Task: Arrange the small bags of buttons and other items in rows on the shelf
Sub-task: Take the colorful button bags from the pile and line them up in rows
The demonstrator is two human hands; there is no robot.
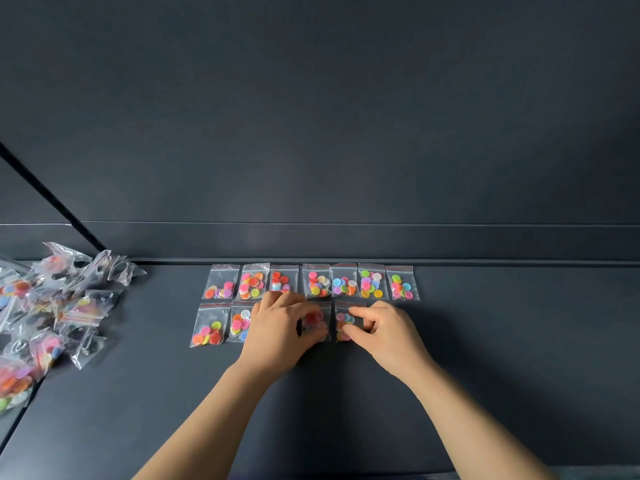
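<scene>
Several small clear bags of coloured buttons lie in a back row (313, 281) along the rear of the dark shelf (485, 341). A front row begins with two bags at the left (210, 324). My left hand (280, 332) lies over the front row's middle, its fingers curled round a bag of red and pink buttons (316, 322). My right hand (384, 332) pinches the bag beside it (343, 323), which holds pink, blue and orange buttons, between thumb and fingers. Both bags sit on the shelf, partly hidden by the fingers.
A loose heap of unsorted button bags (52, 306) lies at the left end of the shelf. A raised ledge (346, 242) runs along the back below the dark rear wall. A slanted black bar (52, 199) crosses the left corner.
</scene>
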